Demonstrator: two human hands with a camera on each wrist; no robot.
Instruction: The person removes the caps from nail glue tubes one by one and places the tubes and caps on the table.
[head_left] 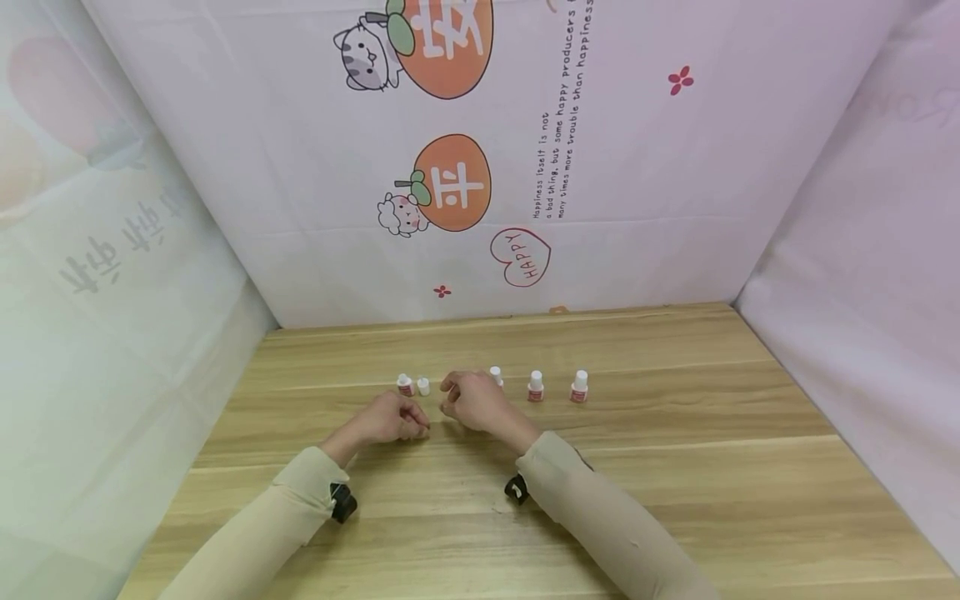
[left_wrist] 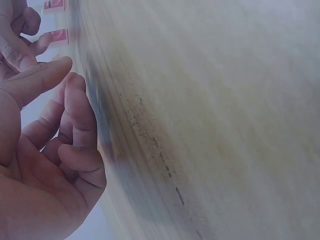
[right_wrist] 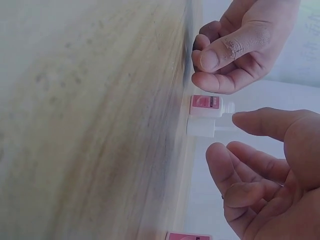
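Note:
A small bottle (head_left: 405, 386) with a pink label stands uncapped on the wooden table, its white neck showing. Right beside it a white cap (head_left: 423, 387) is set down with a thin stem pointing up; the right wrist view shows this cap (right_wrist: 201, 127) next to the bottle (right_wrist: 205, 105). My left hand (head_left: 392, 417) is just in front of them, fingers loosely curled, thumb near the index fingertip, nothing visible between them. To the right of the cap is my right hand (head_left: 476, 402). Its thumb and fingers are apart and hold nothing (right_wrist: 265, 170).
Three similar capped bottles stand to the right: one (head_left: 496, 375) partly hidden behind my right hand, a middle one (head_left: 536, 387), and the farthest right (head_left: 579, 387). White printed cloth (head_left: 615, 208) walls the back and both sides of the table (head_left: 675, 483).

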